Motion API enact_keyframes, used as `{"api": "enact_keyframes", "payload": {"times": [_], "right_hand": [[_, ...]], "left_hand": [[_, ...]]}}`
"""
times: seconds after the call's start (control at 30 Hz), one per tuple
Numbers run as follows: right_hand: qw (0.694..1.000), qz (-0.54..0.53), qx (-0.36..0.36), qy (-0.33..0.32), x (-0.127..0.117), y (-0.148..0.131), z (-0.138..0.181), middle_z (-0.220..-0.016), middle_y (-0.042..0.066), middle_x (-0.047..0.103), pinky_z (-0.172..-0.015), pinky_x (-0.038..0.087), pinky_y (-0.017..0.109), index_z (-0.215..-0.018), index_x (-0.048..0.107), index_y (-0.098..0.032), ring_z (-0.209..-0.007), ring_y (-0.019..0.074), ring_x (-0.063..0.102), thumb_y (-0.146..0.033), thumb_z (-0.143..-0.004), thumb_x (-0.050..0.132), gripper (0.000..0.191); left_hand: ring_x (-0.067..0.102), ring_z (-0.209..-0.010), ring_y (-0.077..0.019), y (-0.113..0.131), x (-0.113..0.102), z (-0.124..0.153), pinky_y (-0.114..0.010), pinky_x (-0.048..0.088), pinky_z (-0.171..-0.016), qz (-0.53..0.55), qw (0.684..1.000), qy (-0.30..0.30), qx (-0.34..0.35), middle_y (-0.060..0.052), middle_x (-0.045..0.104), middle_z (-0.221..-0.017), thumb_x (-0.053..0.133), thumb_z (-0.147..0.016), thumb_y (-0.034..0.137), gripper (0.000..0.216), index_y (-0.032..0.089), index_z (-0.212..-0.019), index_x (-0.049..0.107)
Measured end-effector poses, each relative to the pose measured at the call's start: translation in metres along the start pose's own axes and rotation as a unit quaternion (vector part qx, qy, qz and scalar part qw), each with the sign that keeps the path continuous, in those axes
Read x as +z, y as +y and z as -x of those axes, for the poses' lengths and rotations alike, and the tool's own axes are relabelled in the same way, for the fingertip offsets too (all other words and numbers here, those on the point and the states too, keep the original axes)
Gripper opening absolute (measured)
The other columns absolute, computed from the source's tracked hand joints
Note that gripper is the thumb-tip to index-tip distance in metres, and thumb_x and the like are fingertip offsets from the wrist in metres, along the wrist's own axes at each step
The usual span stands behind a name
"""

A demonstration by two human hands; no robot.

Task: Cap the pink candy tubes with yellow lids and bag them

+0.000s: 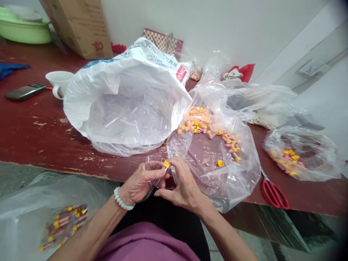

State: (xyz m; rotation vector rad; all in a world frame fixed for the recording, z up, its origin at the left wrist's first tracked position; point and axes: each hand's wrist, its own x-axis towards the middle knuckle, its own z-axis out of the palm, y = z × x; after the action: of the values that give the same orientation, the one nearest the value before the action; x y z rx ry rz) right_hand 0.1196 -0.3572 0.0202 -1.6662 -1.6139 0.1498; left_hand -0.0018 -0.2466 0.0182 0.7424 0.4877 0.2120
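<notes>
My left hand [137, 185], with a pale bead bracelet at the wrist, is closed around small transparent plastic tubes [158, 182]; how many is hard to tell. One tube has a yellow cap [166, 164] at its upper end. My right hand [186, 186] has its fingertips curled against that cap, the thumb held apart below. Just ahead, a white woven sack [78, 108] lies with its mouth toward me, holding many transparent tubes [130, 112]. On the right, an opened plastic bag [244, 185] carries yellow caps with pinkish pieces [197, 117]; a single yellow cap [220, 163] lies nearer.
Red-handled scissors [274, 194] lie by the table's right front edge, beside another bag of yellow-pink pieces [290, 159]. A white cup [58, 81] and a phone-like device [26, 91] are left of the sack. Low left, a plastic bag [21, 217] holds filled, yellow-capped tubes [63, 221].
</notes>
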Motion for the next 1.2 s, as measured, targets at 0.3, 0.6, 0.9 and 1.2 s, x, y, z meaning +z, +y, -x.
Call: {"api": "enact_keyframes", "payload": {"times": [0.3,0.6,0.9,1.2], "right_hand": [[0.997,0.055,0.012,-0.045,-0.016,0.003,-0.016,-0.098,0.006,0.059,-0.078,0.045,0.035,-0.106,0.051,-0.021,-0.089,0.0215,0.056,-0.046,-0.058,0.077,0.06],[0.918,0.273,0.278,0.067,-0.103,0.168,-0.06,-0.11,0.02,0.059,-0.089,0.038,0.043,-0.109,0.057,-0.01,-0.102,0.0288,0.053,-0.024,-0.084,0.043,0.032],[0.922,0.212,0.318,0.059,-0.094,0.162,-0.067,-0.076,0.014,0.064,-0.068,0.043,0.033,-0.092,0.062,-0.007,-0.071,0.023,0.06,-0.028,-0.08,0.046,0.029],[0.966,-0.184,0.155,0.095,-0.026,0.004,-0.024,-0.079,-0.001,0.059,-0.058,0.047,0.023,-0.098,0.049,-0.022,-0.064,0.0108,0.056,-0.035,-0.085,0.054,0.02]], "left_hand": [[0.06,-0.06,-0.0117,-0.003,0.006,-0.004,-0.021,0.045,-0.054,-0.057,0.997,0.033,0.04,-0.005,0.065,-0.072,0.073,-0.071,0.025,0.022,0.01,-0.084,0.063],[0.062,-0.064,-0.0146,0.001,0.005,-0.003,-0.024,0.05,-0.05,-0.074,0.994,0.081,0.021,-0.005,0.064,-0.088,0.074,-0.069,0.03,0.04,0.016,-0.101,0.056],[0.057,-0.057,-0.0106,-0.006,0.003,-0.005,-0.021,0.049,-0.048,-0.136,0.988,0.059,0.043,-0.001,0.06,-0.068,0.072,-0.071,0.033,0.036,0.015,-0.1,0.058],[0.055,-0.058,-0.0115,-0.013,0.013,-0.002,-0.019,0.046,-0.042,-0.206,0.975,0.037,0.075,-0.002,0.059,-0.073,0.07,-0.07,0.038,0.035,0.013,-0.093,0.061]]}}
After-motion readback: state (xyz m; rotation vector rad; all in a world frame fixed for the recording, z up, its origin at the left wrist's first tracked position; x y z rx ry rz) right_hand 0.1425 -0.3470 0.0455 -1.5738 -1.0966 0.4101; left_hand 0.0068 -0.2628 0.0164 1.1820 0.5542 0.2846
